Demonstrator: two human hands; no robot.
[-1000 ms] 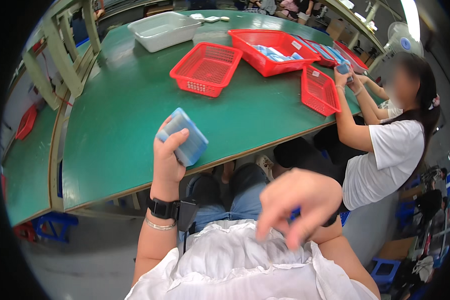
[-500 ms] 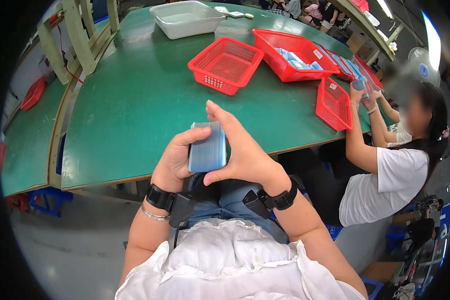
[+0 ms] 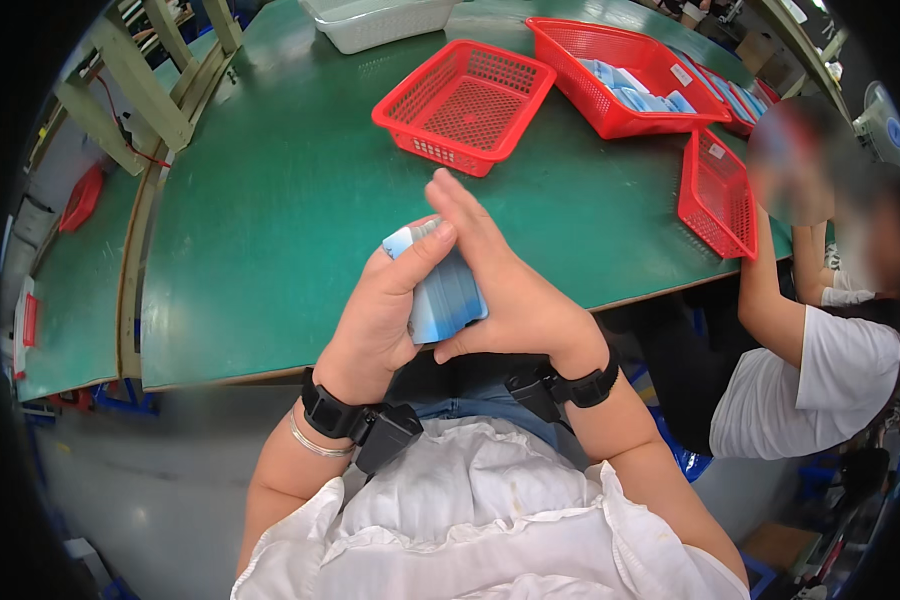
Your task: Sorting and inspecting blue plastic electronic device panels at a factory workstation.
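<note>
A thick stack of thin light-blue and white cards (image 3: 448,297) is held between my hands, above the near edge of the green table (image 3: 260,250). My left hand (image 3: 368,318) is wrapped round its left side, with the thumb across the top. Against the right side presses the palm of my right hand (image 3: 532,305); its fingers stretch up past the stack and its thumb lies by the lower edge. The cards are tilted and slightly fanned, and the palms hide part of them.
A red mesh basket (image 3: 428,143) stands beyond my hands, with nothing visible inside. Right of it, a larger red bin (image 3: 652,122) holds several bundles of blue cards. A narrow red basket (image 3: 718,205) sits near a co-worker's arm (image 3: 775,290). A pale grey basket (image 3: 385,30) stands farther back.
The stack has tilted and its cards have spread slightly out of line. My right palm has closed in against it. The view has shifted, so the baskets appear higher.
</note>
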